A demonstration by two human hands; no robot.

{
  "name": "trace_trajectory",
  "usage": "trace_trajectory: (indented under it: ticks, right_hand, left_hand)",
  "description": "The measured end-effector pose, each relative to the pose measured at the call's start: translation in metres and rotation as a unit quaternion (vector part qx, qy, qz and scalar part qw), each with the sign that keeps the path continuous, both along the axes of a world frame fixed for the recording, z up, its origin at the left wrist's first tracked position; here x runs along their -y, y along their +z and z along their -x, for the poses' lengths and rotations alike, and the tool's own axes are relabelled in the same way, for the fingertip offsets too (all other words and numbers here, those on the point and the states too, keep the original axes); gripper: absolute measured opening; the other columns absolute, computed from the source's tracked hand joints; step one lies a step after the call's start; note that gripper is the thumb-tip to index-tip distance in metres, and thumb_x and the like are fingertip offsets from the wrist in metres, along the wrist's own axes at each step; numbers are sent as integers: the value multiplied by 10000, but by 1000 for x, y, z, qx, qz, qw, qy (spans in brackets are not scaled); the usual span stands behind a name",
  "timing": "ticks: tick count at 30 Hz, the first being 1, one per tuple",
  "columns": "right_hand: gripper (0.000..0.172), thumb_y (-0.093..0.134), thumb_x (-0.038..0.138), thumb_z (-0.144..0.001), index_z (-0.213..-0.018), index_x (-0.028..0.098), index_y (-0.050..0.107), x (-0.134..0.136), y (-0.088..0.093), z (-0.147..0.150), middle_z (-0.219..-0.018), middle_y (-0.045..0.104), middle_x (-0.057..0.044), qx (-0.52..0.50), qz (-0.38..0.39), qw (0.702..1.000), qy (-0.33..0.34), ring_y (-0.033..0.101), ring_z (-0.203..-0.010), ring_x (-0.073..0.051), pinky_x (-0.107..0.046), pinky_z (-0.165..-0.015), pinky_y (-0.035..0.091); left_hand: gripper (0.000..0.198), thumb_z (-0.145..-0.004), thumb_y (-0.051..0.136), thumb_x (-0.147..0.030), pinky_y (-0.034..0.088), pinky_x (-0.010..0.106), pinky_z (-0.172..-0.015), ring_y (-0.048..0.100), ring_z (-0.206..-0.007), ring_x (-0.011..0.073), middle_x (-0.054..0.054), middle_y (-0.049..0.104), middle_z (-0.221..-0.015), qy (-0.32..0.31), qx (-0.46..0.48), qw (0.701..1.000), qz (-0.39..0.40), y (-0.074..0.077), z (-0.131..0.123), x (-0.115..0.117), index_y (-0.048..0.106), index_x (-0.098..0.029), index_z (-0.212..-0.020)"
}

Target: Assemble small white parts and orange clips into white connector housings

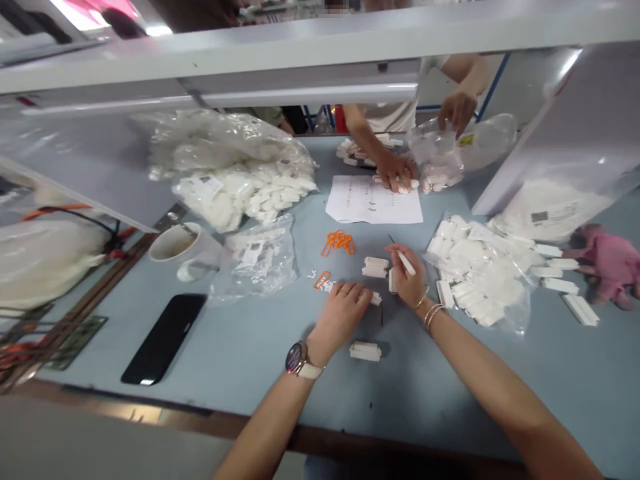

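Observation:
My left hand [345, 310] rests palm down on the table, its fingers apart over small white bits [327, 286]. Beside its fingertips, partly covered, lies a white plastic housing [376, 299]. Between the fingers of my right hand [412, 283] is a slim white-handled tool [406, 263] with a thin dark tip, pointing away from me. Another white housing [393, 281] is half hidden by that hand. More white housings [375, 267] sit just beyond, and a single open housing [365, 351] lies nearer me. An orange clip-like frame [323, 280] is by my left fingers.
Orange frames [339, 243] are piled behind. Bags of white parts [480, 273] flank me, with a mug [187, 243] and phone [164, 339] left, a pink toy [607, 263] right. Across the table, under a shelf [320, 43], another person's hands handle parts near a paper [370, 208].

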State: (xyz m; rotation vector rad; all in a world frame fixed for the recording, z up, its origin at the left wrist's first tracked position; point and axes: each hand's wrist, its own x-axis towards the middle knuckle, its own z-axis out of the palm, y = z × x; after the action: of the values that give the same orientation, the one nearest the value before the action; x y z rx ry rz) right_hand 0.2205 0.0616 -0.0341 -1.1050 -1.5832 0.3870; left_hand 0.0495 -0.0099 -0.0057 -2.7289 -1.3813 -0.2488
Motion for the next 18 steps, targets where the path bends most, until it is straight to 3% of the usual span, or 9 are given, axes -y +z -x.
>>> trace_trajectory:
  ticks: [5, 18]
  right_hand:
    - [187, 415, 259, -914, -995, 216, 578, 0, -1, -1, -933, 690, -73, 9, -2, 1000, -15, 641, -882, -198, -369, -812, 510]
    - [193, 416, 293, -914, -974, 212, 581, -2, -1, -2, -912, 701, -66, 1, 7, 1000, -27, 647, -860, -185, -344, -799, 507]
  left_hand:
    - [229, -893, 411, -115, 435, 424, -815, 577, -941, 253, 159, 629, -1055, 53, -86, 993, -52, 0, -19, 4, 552, -97, -1073]
    - [287, -907, 352, -109, 433, 436, -820, 604, -992, 277, 237, 615, -1117, 21, -160, 981, -109, -9, -29, 8, 535, -46, -1119]
